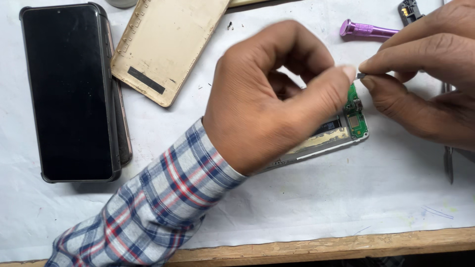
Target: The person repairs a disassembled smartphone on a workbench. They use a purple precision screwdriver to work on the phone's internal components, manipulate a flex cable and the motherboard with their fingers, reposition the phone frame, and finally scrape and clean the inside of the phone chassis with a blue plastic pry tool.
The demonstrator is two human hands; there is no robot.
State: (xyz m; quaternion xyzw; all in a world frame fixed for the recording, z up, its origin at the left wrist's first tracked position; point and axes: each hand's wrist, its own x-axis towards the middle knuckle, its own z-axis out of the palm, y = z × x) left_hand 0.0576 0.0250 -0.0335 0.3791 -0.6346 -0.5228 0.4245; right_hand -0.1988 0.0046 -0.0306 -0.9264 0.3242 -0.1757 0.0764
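Head view: we see two hands meeting over an opened phone on a white sheet.

Our left hand (pixel 269 96) lies curled on the opened phone (pixel 324 138), and our right hand (pixel 428 74) pinches a tiny dark part (pixel 361 75) between thumb and forefinger; the left thumb tip touches this part too, so both hands grasp it just above the green circuit board (pixel 355 116) at the phone's end. The opened phone has a silver frame and is mostly hidden under the left hand. The wooden table edge (pixel 346 244) runs along the bottom, and free white sheet (pixel 346 198) lies between it and the hands. At the left a black phone (pixel 69 91) lies well apart, beside a beige back cover (pixel 166 44) with a dark rectangular strip. A purple screwdriver handle (pixel 366 29) lies near the right hand.
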